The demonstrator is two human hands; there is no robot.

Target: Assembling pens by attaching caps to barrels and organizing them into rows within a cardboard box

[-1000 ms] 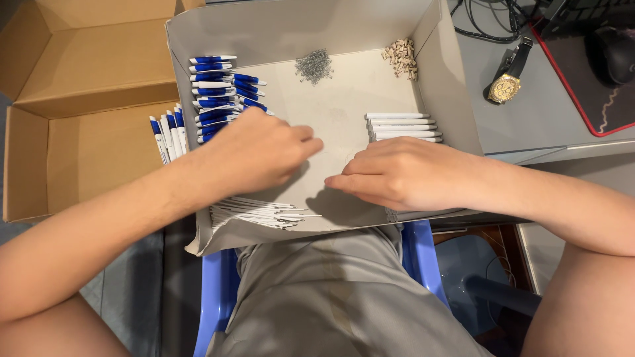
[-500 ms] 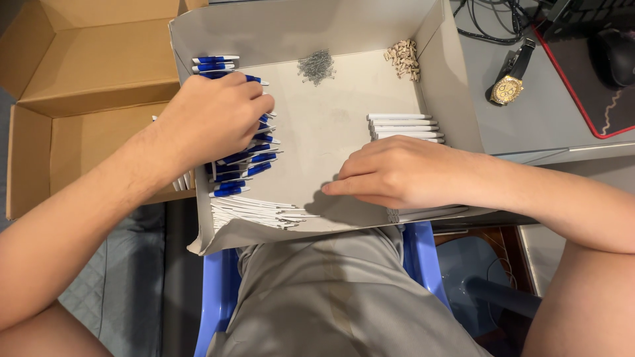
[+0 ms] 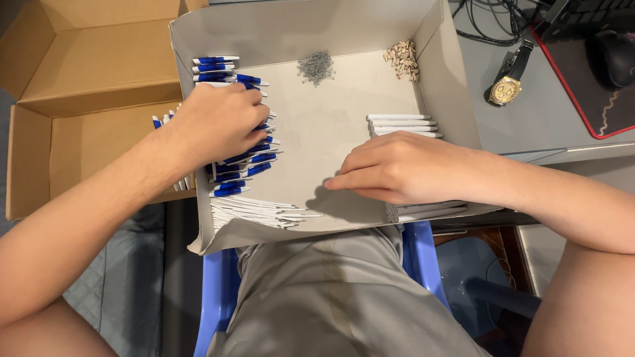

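The left hand (image 3: 221, 122) covers the blue pens (image 3: 241, 168), grip hidden; the right hand (image 3: 397, 168) lies flat, empty, over white barrels (image 3: 403, 124).

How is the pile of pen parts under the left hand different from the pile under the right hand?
The pile under the left hand, the blue-and-white pen parts, has blue ends and lies on the tray's left side. The pile under the right hand, the white tubes, is plain white, looks smaller and lies on the right side. Both lie in rows inside the same grey tray, partly covered by a hand.
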